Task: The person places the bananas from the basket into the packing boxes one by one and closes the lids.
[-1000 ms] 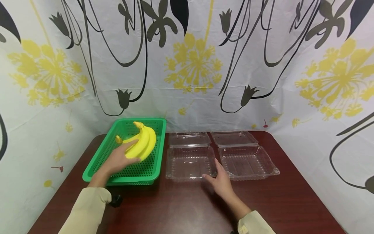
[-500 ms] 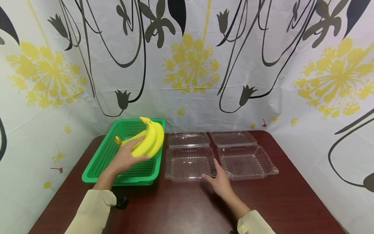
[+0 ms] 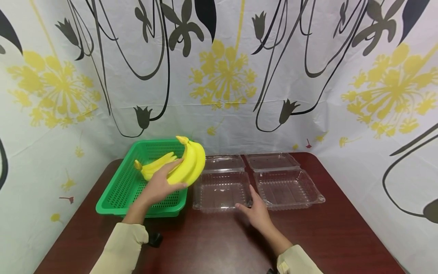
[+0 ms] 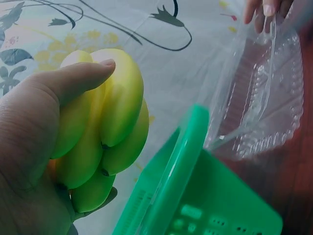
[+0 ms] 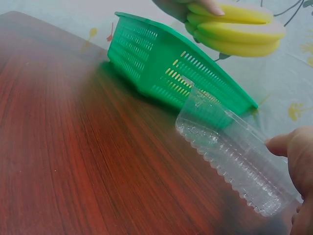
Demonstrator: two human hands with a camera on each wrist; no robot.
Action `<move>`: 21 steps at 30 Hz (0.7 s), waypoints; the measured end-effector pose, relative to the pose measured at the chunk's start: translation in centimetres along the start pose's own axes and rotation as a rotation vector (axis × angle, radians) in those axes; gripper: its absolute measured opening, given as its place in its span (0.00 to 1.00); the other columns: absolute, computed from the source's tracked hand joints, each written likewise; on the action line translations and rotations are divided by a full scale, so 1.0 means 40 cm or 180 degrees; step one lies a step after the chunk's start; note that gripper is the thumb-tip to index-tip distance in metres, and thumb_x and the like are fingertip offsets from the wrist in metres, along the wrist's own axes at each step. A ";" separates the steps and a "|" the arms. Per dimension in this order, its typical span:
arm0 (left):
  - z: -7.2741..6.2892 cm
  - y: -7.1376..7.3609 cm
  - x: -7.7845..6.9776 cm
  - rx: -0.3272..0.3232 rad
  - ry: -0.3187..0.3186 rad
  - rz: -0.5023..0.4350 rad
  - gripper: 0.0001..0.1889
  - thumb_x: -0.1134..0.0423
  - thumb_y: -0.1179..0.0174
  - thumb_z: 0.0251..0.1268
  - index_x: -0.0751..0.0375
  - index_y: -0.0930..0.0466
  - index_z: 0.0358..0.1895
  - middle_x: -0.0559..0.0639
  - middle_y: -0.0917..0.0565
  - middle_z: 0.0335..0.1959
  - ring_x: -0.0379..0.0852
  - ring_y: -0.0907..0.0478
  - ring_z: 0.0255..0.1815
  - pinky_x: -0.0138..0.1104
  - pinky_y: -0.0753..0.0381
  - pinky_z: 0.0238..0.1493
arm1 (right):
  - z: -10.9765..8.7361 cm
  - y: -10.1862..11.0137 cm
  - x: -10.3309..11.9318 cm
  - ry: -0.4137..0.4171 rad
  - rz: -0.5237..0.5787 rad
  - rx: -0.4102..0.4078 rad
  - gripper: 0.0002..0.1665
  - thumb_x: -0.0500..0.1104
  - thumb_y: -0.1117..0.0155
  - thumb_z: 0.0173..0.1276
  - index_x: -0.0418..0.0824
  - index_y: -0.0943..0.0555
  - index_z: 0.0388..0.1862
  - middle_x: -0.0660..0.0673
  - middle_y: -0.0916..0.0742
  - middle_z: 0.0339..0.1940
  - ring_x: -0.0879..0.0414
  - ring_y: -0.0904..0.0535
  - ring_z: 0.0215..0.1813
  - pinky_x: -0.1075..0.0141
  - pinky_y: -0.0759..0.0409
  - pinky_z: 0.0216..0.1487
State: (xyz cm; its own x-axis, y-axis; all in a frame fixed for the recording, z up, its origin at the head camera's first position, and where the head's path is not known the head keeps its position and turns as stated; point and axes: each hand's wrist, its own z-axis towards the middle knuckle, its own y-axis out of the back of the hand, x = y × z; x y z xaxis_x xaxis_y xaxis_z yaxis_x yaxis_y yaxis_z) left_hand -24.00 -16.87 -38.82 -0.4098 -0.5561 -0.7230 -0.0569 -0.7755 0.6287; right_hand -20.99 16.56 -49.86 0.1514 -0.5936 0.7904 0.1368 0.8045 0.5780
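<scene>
My left hand (image 3: 161, 186) grips a bunch of yellow bananas (image 3: 192, 163), its stem end pointing up, over the right side of the green basket (image 3: 113, 190). In the left wrist view the thumb lies across the bananas (image 4: 122, 98), whose tips look greenish. My right hand (image 3: 258, 213) holds the front right corner of the left clear plastic clamshell container (image 3: 222, 190). In the right wrist view my right thumb (image 5: 279, 145) is at the rim of the container (image 5: 234, 156), with other fingers lower down, partly out of frame. That container's lid is folded back.
Another bunch of bananas (image 3: 154, 168) lies in the basket. To the right is a second clear clamshell container (image 3: 287, 188), lid also open. Both containers and the basket stand on a dark red wooden table (image 3: 212, 239), with a patterned curtain (image 3: 222, 125) behind and at the sides.
My left hand has carried the bananas rightward, from over the basket's middle to its right edge, uncovering more of the bunch inside. The right hand has stayed at the container corner.
</scene>
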 end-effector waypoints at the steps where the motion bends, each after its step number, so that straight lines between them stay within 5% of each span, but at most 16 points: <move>1: 0.003 -0.007 -0.004 -0.0003 -0.0020 -0.0015 0.43 0.47 0.28 0.53 0.45 0.37 0.74 0.51 0.32 0.69 0.47 0.30 0.43 0.41 0.29 0.43 | 0.000 0.001 0.000 -0.0002 0.0002 0.0002 0.54 0.46 0.26 0.59 0.29 0.45 0.75 0.28 0.33 0.70 0.34 0.38 0.70 0.42 0.39 0.67; 10: 0.030 -0.065 -0.031 0.0014 -0.0165 -0.0088 0.43 0.47 0.28 0.53 0.43 0.37 0.74 0.49 0.30 0.67 0.46 0.30 0.41 0.41 0.28 0.43 | 0.002 0.006 0.004 -0.0016 0.0012 0.0019 0.53 0.46 0.26 0.60 0.29 0.45 0.75 0.29 0.34 0.71 0.35 0.39 0.71 0.43 0.39 0.67; 21: 0.041 -0.153 -0.069 -0.0061 -0.0076 -0.0198 0.43 0.46 0.27 0.51 0.39 0.36 0.73 0.45 0.29 0.66 0.46 0.30 0.44 0.42 0.28 0.44 | -0.006 0.001 0.001 -0.0005 0.0049 -0.0009 0.52 0.46 0.27 0.60 0.29 0.44 0.75 0.29 0.33 0.71 0.34 0.38 0.71 0.43 0.39 0.67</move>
State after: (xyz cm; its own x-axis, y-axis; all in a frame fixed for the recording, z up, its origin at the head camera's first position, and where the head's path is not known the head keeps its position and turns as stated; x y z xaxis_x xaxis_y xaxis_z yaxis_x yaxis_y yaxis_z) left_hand -24.01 -10.10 -40.23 -0.4277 -0.4996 -0.7533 -0.0657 -0.8140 0.5771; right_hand -20.76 16.55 -49.86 0.1519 -0.5811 0.7996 0.1372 0.8135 0.5651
